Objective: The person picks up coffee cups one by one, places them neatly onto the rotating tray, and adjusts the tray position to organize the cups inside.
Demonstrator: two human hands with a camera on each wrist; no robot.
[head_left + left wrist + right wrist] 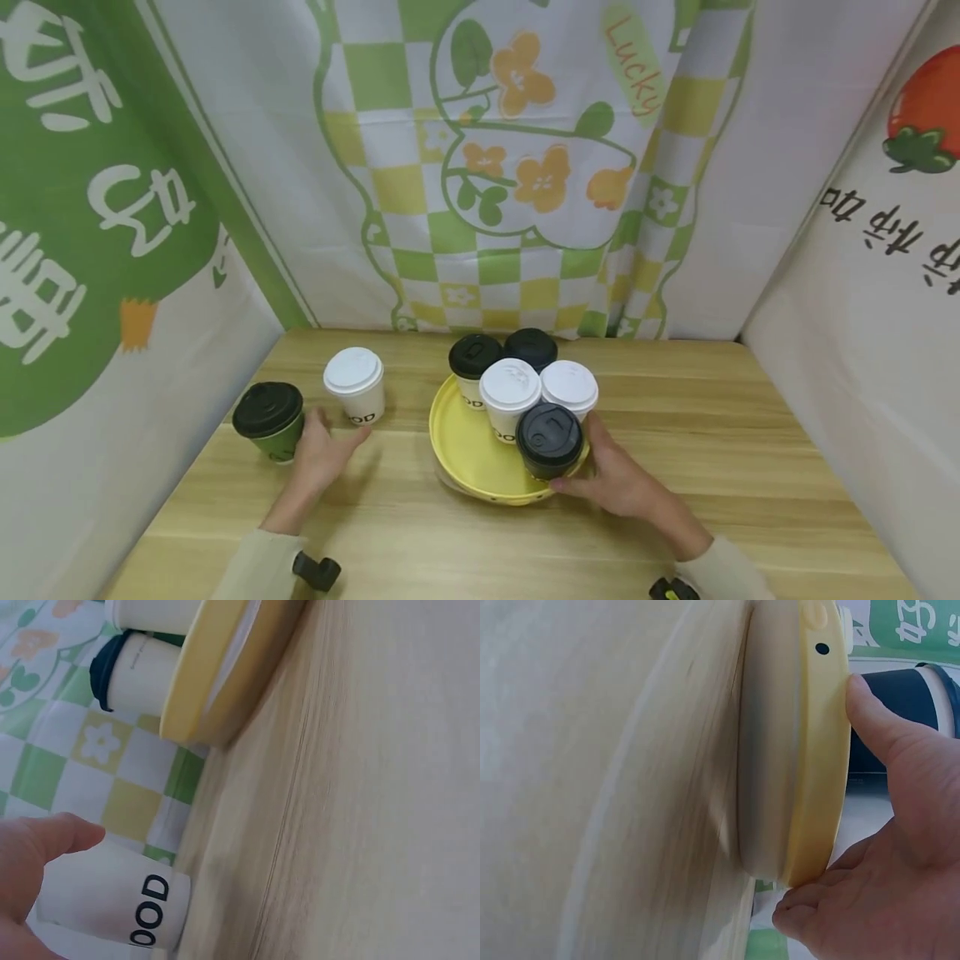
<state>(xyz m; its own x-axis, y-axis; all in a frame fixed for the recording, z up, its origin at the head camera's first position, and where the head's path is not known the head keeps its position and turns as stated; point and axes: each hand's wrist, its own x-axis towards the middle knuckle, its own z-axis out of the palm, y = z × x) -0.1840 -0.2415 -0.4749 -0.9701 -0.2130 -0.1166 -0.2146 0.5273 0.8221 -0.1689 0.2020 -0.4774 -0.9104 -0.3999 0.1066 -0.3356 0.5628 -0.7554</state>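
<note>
My left hand (pixel 322 454) is spread between a green paper cup with a black lid (pixel 272 421) and a white cup with a white lid (pixel 356 385). Its thumb points toward the white cup, whose printed side (pixel 124 900) shows behind it in the left wrist view. My right hand (pixel 618 475) holds the edge of a round yellow tray (pixel 468 454); its thumb lies on the near rim and its curled fingers (pixel 810 907) reach farther round. Beside that thumb stands a dark cup with a black lid (pixel 550 440) on the tray.
Also on the tray are two white-lidded cups, one of them in front (pixel 510 396), and a black-lidded white cup (pixel 474 367). Behind them is another black lid (pixel 531 346). A patterned curtain (pixel 510 283) hangs at the wooden table's (pixel 420 550) back edge.
</note>
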